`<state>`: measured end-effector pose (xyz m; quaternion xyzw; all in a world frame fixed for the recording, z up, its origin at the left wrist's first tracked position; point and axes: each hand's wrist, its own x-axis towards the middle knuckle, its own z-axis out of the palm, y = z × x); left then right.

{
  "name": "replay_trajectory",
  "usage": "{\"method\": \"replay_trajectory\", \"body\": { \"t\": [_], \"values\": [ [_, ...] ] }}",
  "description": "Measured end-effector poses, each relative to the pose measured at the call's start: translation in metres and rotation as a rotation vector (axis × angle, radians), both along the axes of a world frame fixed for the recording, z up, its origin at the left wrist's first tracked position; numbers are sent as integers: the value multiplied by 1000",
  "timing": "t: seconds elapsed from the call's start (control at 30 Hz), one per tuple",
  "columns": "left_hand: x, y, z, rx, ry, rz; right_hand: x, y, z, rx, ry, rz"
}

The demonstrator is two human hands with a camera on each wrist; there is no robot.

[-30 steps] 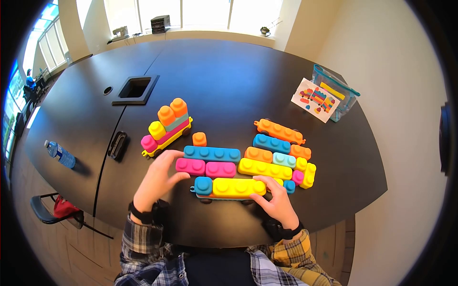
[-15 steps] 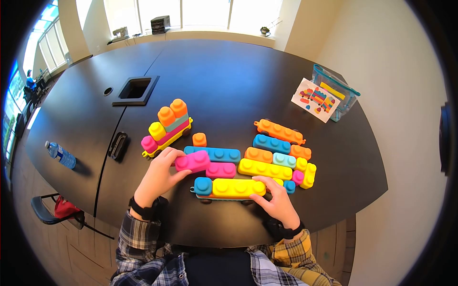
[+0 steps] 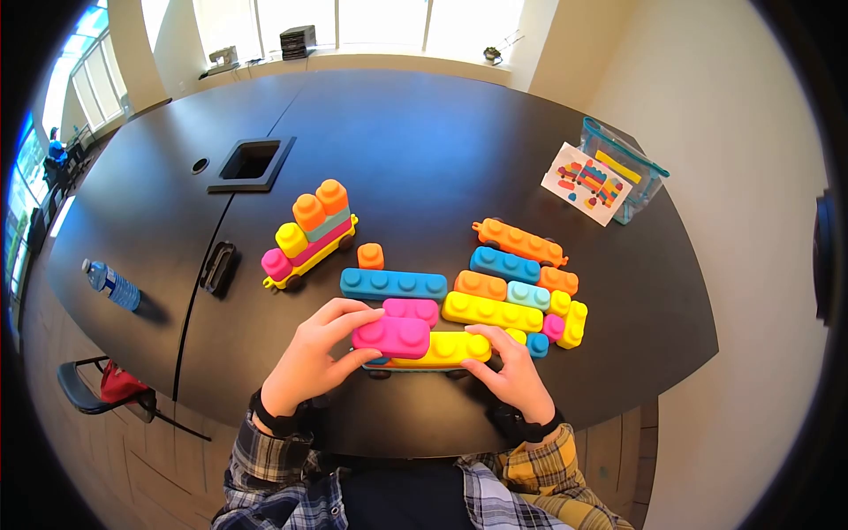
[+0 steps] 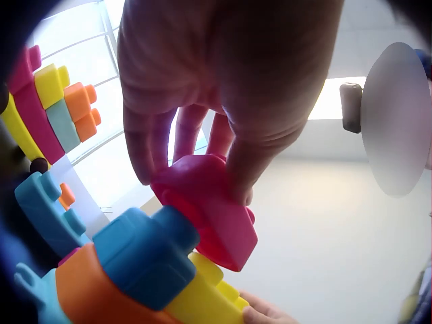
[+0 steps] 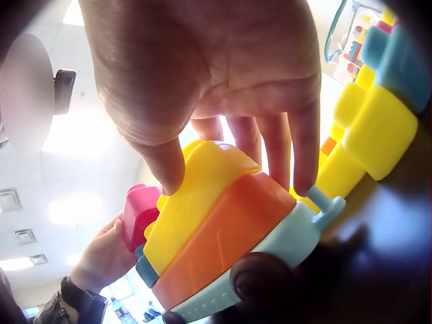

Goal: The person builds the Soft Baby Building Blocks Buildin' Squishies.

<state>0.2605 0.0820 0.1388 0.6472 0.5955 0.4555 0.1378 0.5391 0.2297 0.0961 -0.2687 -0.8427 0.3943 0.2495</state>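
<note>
My left hand pinches a two-stud pink block between thumb and fingers. It is held just over the nearest wheeled car, partly covering the small blue block on that car's left end. My right hand grips the right end of the yellow block on the same car. In the right wrist view this yellow block sits on an orange layer, over a light blue wheeled base. A second pink block lies just behind, beside a long blue block.
Several loose blocks, among them a long yellow block, lie to the right, with an orange wheeled car behind. A built car stands back left. Farther off are a picture card, a clear pouch and a water bottle.
My left hand has picked the left pink block off the table beside the long blue block and carried it right and nearer, over the car. My right hand has stayed on the yellow block.
</note>
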Motion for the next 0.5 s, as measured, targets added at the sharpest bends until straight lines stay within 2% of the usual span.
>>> {"method": "replay_trajectory", "body": {
  "t": [0.5],
  "values": [
    [1,-4,-9,-18,12,2,-3,-3,-2,25,9,-29]
  ]
}}
